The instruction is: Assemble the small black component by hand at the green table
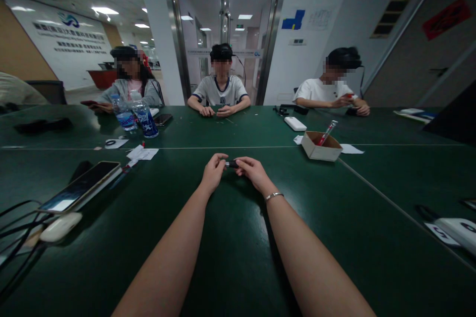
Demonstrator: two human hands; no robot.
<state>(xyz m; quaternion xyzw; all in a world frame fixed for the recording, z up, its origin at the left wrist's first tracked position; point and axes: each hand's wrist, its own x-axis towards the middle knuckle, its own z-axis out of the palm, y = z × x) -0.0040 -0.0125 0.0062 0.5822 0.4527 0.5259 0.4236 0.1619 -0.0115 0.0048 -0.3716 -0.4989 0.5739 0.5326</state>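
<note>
Forearms [178, 252] reach out from six o'clock across the dark green table [238, 267]. Seen from the hands, a phone [80, 186] lies at nine o'clock, two water bottles [139, 118] stand at ten o'clock, and an open cardboard box [320, 148] sits toward three o'clock. Left hand [213, 172] and right hand [253, 171] meet at the table's centre, the fingertips of both pinched on a small black piece [232, 164] between them.

Left hand [213, 172], right hand [253, 171] together, both pinching.
</note>
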